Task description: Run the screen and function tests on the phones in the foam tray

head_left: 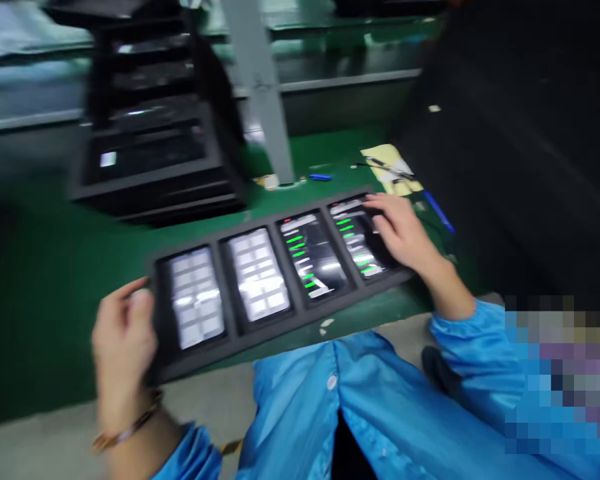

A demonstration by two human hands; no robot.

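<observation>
A long black foam tray (227,287) sits at the front of the green bench, its near left corner reaching past the bench edge. Four slots hold smartphones. On the left, a phone (196,297) and its neighbour (259,273) show pale grids of tiles. Dark screens with green lines light the third phone (314,253) and the rightmost phone (357,237). My left hand (125,330) grips the tray's left end, thumb on top. My right hand (403,230) lies over the right end, fingers stretched across the rightmost phone's upper edge and partly covering it.
A stack of black trays (155,153) stands at the back left beside a grey post (263,100). Behind my right hand lie a yellow paper (387,163) with thin tools, a blue pen (437,210) and a blue cap (321,177). A large black panel (525,147) fills the right.
</observation>
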